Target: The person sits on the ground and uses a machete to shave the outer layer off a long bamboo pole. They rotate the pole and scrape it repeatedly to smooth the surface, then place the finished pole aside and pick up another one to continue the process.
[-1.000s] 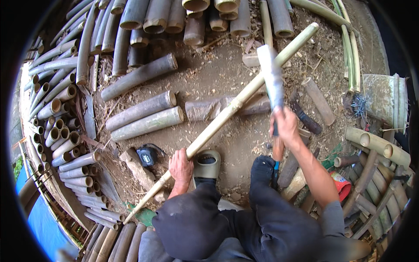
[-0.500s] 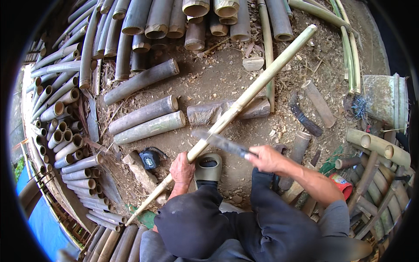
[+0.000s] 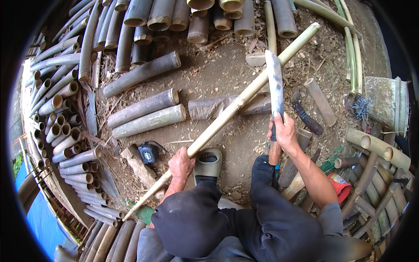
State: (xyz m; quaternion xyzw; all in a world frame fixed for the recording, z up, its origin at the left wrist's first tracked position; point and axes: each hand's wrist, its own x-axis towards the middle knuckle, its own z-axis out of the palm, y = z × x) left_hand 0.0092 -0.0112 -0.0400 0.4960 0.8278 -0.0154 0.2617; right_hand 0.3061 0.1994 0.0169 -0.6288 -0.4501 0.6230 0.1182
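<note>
A long pale bamboo pole (image 3: 221, 123) slants from the lower left to the upper right. My left hand (image 3: 182, 164) is closed round its lower part, beside my left knee. The pole's upper stretch crosses over a short dark log (image 3: 205, 108) lying on the ground. In my right hand (image 3: 284, 130) is a machete (image 3: 275, 81) with a long, slightly curved blade pointing away from me. Its wooden handle end (image 3: 274, 153) shows below my fist. The blade's tip is close to the pole's far part; whether they touch I cannot tell.
Cut bamboo tubes (image 3: 148, 117) lie left of the pole, with stacked bamboo (image 3: 78, 144) further left. A dark tape measure (image 3: 149, 153) rests by a wood block (image 3: 139, 166). To the right are a bucket (image 3: 386, 102), a red container (image 3: 339, 187) and a bamboo rack (image 3: 371, 187).
My right hand has risen and turned the machete from lying across the pole to pointing away from me. A thin sliver now lies near the tape measure. My left hand keeps its hold.
</note>
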